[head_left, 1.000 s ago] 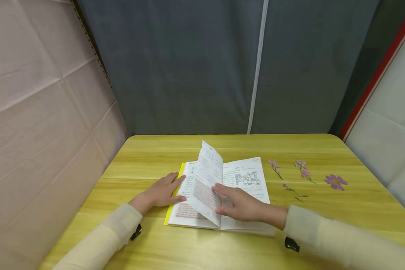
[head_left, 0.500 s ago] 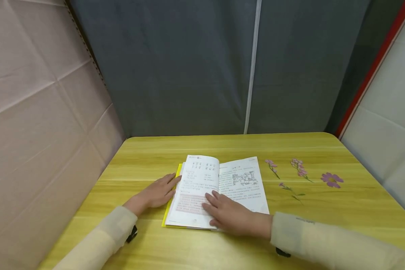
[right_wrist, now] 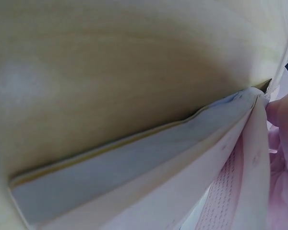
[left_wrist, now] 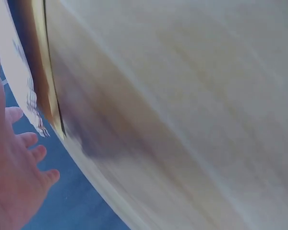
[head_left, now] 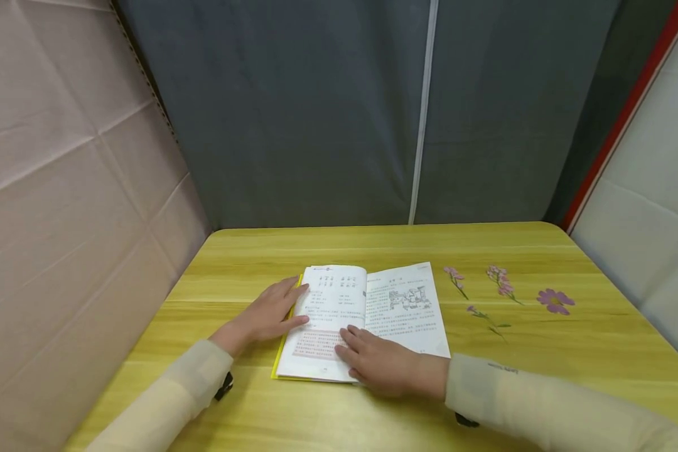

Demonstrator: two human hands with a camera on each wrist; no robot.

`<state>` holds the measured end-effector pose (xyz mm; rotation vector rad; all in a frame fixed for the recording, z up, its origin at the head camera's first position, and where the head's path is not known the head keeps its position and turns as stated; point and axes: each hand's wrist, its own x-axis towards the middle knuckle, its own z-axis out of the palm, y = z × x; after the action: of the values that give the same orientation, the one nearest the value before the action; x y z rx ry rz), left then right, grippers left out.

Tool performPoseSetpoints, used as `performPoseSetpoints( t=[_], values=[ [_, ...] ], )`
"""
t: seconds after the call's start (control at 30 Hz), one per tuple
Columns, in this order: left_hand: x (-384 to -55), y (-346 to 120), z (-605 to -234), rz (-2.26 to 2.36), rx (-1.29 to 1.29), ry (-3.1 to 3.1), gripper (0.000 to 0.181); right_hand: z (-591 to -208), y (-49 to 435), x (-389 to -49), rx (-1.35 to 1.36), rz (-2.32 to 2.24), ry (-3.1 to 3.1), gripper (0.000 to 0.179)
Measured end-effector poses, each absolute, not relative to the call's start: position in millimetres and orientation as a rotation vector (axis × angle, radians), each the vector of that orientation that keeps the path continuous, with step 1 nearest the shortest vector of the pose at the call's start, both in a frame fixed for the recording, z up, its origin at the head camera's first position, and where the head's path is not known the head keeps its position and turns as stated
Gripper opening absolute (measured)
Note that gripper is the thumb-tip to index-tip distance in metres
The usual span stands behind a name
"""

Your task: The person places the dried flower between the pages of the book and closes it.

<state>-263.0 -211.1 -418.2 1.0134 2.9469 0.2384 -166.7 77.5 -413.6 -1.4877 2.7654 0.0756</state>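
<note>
An open book (head_left: 398, 314) with a yellow cover edge lies on the wooden table, its right page bearing a line drawing. At its left edge my left hand (head_left: 262, 316) rests with fingers extended, the fingertips touching the left page's margin. My right hand (head_left: 381, 364) lies flat across the lower part of the book near the spine, fingers straight on the left page. In the right wrist view the book's pages (right_wrist: 182, 191) fan up from the spine beside that hand. The left wrist view shows the left hand (left_wrist: 19, 167) with its fingers spread beside the page edges.
Several pressed flowers lie right of the book, among them a purple daisy-like bloom (head_left: 555, 301) and a pink sprig (head_left: 503, 280). The wooden table (head_left: 248, 251) ends at a dark grey curtain (head_left: 311, 125). Pale fabric walls (head_left: 79, 220) stand at both sides.
The lifted page has come down onto the left side of the book. My right hand has moved left and down and now lies flat; my left fingers have shifted onto the page's edge.
</note>
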Motion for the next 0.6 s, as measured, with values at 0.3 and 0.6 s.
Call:
performPoseSetpoints(
  t=[0.3,0.6],
  values=[
    [-265.2,-204.6,-426.7,0.064,0.965,2.882,0.091,-412.1,76.1,-168.5,-1.468,0.065,2.7,0.05],
    [-265.0,-204.0,-430.7,0.016,0.945,2.849,0.091,-410.7,77.3,-170.1,-1.447,0.036,2.687,0.052]
  ],
)
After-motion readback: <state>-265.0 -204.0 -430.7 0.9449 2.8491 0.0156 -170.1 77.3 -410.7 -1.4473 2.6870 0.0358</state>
